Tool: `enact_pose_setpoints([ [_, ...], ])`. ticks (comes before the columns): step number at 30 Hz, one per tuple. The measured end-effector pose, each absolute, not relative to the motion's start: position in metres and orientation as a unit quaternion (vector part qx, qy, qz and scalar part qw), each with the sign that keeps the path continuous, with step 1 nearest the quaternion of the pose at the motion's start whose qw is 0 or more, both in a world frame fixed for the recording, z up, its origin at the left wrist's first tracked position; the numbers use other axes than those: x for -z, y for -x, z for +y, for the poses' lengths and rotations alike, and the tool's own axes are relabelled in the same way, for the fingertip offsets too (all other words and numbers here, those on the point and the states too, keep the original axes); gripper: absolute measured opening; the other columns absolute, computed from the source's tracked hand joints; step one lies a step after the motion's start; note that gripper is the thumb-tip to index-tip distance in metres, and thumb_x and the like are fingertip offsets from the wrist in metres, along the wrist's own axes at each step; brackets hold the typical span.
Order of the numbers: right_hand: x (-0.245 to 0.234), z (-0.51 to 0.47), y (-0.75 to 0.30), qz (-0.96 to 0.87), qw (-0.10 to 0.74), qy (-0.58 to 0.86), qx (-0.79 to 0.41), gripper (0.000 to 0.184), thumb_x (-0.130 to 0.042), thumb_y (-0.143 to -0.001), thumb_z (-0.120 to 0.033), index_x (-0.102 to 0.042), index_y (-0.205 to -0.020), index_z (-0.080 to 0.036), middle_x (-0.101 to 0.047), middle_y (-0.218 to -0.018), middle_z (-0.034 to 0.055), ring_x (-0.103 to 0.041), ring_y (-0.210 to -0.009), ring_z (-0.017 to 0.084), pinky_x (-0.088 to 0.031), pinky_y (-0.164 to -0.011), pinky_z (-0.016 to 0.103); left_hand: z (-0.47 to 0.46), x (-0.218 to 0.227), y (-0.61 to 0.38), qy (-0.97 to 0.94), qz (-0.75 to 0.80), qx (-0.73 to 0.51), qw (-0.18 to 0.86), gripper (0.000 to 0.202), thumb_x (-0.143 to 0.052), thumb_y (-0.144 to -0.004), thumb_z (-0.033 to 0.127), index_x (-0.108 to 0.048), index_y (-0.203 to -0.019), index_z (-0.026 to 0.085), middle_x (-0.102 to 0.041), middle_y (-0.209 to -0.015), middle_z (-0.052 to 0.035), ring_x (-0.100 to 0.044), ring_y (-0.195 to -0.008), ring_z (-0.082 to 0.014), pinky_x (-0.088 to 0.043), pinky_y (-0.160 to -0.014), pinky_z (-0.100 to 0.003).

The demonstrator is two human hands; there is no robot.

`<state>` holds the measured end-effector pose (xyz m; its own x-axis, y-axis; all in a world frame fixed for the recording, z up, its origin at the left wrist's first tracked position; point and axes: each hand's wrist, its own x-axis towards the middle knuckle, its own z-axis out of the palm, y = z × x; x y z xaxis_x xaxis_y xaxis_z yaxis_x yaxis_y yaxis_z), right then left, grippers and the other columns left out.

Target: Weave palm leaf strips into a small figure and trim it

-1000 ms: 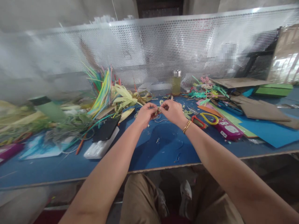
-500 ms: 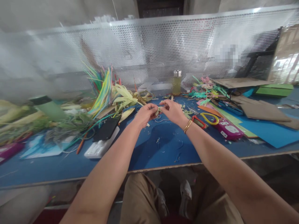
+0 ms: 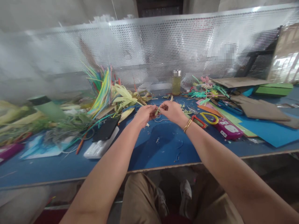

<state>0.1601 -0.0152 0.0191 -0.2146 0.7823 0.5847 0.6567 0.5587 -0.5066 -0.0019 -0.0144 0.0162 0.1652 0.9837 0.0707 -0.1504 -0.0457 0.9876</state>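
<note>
Over the middle of the blue table (image 3: 154, 155), my left hand (image 3: 145, 115) and my right hand (image 3: 171, 111) meet fingertip to fingertip. Between them is a small pale-green piece of husk (image 3: 157, 111), pinched from both sides and partly covered by the fingers. A light cord (image 3: 162, 120) lies on the table just under the hands. Dried pale-yellow corn husks (image 3: 125, 98) are piled beyond my left hand. Red-handled scissors (image 3: 199, 122) and a yellow scissor handle (image 3: 210, 122) lie to the right of my right wrist.
Left: a black phone (image 3: 106, 129) on a white case (image 3: 100, 149), a green bottle (image 3: 48, 109), colourful pipe cleaners (image 3: 102, 93). Back: a glass bottle (image 3: 177, 83) before a perforated metal screen (image 3: 158, 53). Right: a magenta box (image 3: 229, 129), blue paper (image 3: 273, 132), brown cardboard (image 3: 263, 110).
My fingers have shifted slightly around the husk piece, the right fingers curling in closer. Both arms and the things on the table stay nearly where they were.
</note>
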Motion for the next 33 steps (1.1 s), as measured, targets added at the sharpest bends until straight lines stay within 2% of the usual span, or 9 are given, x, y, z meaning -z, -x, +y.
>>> enact_pose_setpoints([
  [7,-0.021,-0.016,-0.16,-0.784,0.4,0.471,-0.055,0.012,-0.057,-0.08,-0.026,-0.066,-0.076,-0.019,-0.069,-0.076,0.001,-0.058,-0.07,0.014,-0.036,-0.067,0.028,-0.015,-0.016,0.003,-0.52,0.41,-0.486,0.571,0.02,-0.073,-0.073,0.031,-0.061,-0.073,0.015,-0.066,-0.066,-0.0039,-0.063,-0.061,-0.012,-0.049,-0.06,-0.022],
  [12,-0.021,-0.014,-0.162,-0.785,0.425,0.446,-0.07,0.01,-0.057,-0.08,-0.023,-0.067,-0.079,-0.02,-0.069,-0.077,-0.0003,-0.057,-0.069,0.013,-0.037,-0.067,0.026,-0.015,-0.016,0.006,-0.543,0.42,-0.478,0.548,0.026,-0.078,-0.066,0.025,-0.063,-0.085,0.018,-0.068,-0.07,-0.0029,-0.064,-0.063,-0.0121,-0.05,-0.061,-0.023],
  [17,-0.019,-0.011,-0.165,-0.779,0.434,0.446,-0.075,0.008,-0.061,-0.079,-0.024,-0.068,-0.078,-0.02,-0.069,-0.077,-0.0001,-0.059,-0.069,0.013,-0.038,-0.069,0.027,-0.012,-0.017,0.007,-0.611,0.442,-0.495,0.431,0.019,-0.077,-0.064,0.026,-0.071,-0.08,0.017,-0.064,-0.062,-0.0006,-0.052,-0.051,-0.0085,-0.044,-0.053,-0.023],
  [24,-0.016,-0.007,-0.167,-0.763,0.456,0.444,-0.113,0.01,-0.065,-0.077,-0.028,-0.064,-0.079,-0.019,-0.069,-0.077,0.0021,-0.059,-0.069,0.014,-0.042,-0.068,0.028,-0.018,-0.028,0.01,-0.712,0.449,-0.455,0.293,0.012,-0.07,-0.068,0.027,-0.073,-0.075,0.018,-0.065,-0.064,-0.0008,-0.052,-0.055,-0.0104,-0.042,-0.054,-0.022],
  [33,-0.018,-0.007,-0.165,-0.774,0.455,0.426,-0.115,0.012,-0.061,-0.081,-0.029,-0.066,-0.086,-0.02,-0.07,-0.089,0.0039,-0.06,-0.078,0.015,-0.043,-0.073,0.028,-0.019,-0.029,0.008,-0.631,0.452,-0.511,0.37,0.01,-0.066,-0.07,0.026,-0.062,-0.072,0.017,-0.063,-0.062,0.0005,-0.051,-0.053,-0.009,-0.04,-0.051,-0.02],
])
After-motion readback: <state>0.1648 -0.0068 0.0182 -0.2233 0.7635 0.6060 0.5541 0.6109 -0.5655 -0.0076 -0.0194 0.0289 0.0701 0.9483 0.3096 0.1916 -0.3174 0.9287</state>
